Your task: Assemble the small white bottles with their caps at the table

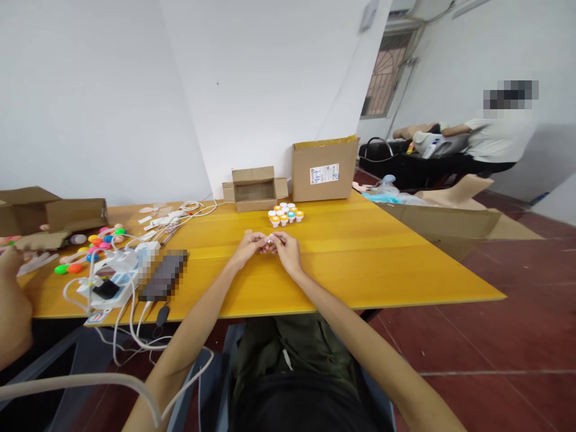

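Observation:
My left hand [249, 246] and my right hand [287, 249] meet above the wooden table [351, 264], near its front half. Between their fingertips is a small white piece [270, 240], too small and too covered to name. Both hands are closed around it, thumbs toward each other. Just beyond the fingers, a tight cluster of small white containers [284, 221] stands upright, with orange, white and teal on their tops.
Behind the containers are an open cardboard box [255, 192] and a taller carton [324, 172]. Left lie a power strip [119, 288] with cables, a phone [162, 276] and colourful balls [74, 268]. Another person's arm [13, 306] reaches in at far left; a person [499, 138] sits far right.

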`<state>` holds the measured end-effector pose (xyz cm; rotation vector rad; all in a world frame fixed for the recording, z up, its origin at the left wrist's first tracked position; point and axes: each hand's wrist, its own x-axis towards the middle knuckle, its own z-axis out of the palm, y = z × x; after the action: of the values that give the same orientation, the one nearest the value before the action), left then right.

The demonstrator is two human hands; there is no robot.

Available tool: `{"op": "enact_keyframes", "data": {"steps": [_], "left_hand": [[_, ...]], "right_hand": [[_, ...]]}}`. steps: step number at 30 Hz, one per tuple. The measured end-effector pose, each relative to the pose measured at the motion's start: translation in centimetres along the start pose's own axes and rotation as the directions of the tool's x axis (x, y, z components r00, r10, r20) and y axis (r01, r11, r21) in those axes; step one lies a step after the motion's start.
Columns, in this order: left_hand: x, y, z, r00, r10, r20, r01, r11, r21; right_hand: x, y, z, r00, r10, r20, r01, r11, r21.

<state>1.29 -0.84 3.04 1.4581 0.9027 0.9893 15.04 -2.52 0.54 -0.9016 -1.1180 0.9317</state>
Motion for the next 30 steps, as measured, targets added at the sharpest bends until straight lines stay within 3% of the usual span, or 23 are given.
{"op": "enact_keyframes", "data": {"steps": [13,30], "left_hand": [[0.4,-0.4,0.1,0.989,0.145,0.027,-0.147,0.984,0.100],[0.5,-0.6,-0.1,0.973,0.228,0.022,-0.228,0.958,0.174]], "right_hand": [[0.7,1.0,-0.3,0.999,-0.050,-0.008,0.050,0.998,-0.035],[1.2,2.1,-0.5,0.992,-0.128,0.010,0.129,0.989,-0.068]]}}
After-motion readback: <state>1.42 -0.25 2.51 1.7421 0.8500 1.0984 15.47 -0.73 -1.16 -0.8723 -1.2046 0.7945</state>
